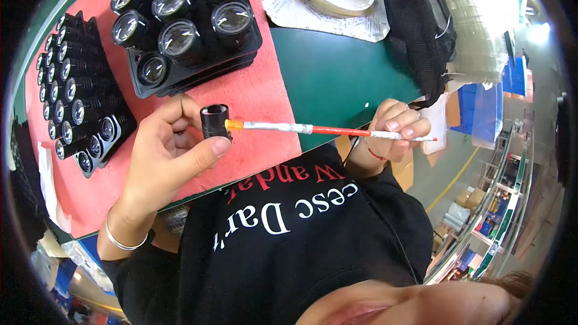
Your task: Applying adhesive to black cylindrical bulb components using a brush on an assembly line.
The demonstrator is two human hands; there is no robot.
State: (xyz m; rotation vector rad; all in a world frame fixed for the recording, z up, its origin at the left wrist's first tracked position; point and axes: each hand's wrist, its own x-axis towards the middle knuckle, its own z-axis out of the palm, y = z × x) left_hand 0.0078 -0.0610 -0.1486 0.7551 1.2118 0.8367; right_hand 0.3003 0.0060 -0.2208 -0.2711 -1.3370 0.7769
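Note:
Between the thumb and fingers of my left hand (pixel 162 156) a short black lens barrel (pixel 214 125) is held upright, its round opening facing up. My right hand (pixel 397 126) pinches the far end of a thin paintbrush (pixel 337 131) with a red handle wrapped in white. The brush lies nearly level, and its orange-yellow bristles meet the barrel's right side near the rim; whether they touch it I cannot tell. Just beyond my left hand, a stacked black tray (pixel 253 53) carries several upright lens barrels with glass tops. Another black tray (pixel 108 150) of smaller barrels stands farther left.
Pink foam matting (pixel 274 108) lies under the trays on a green tabletop (pixel 337 75). At the back, a pale round ring (pixel 366 1) rests on printed paper (pixel 283 9). Black cloth (pixel 421 36) and stacked clear plastic trays (pixel 484 30) stand right of it. Shelving (pixel 506 204) lies beyond.

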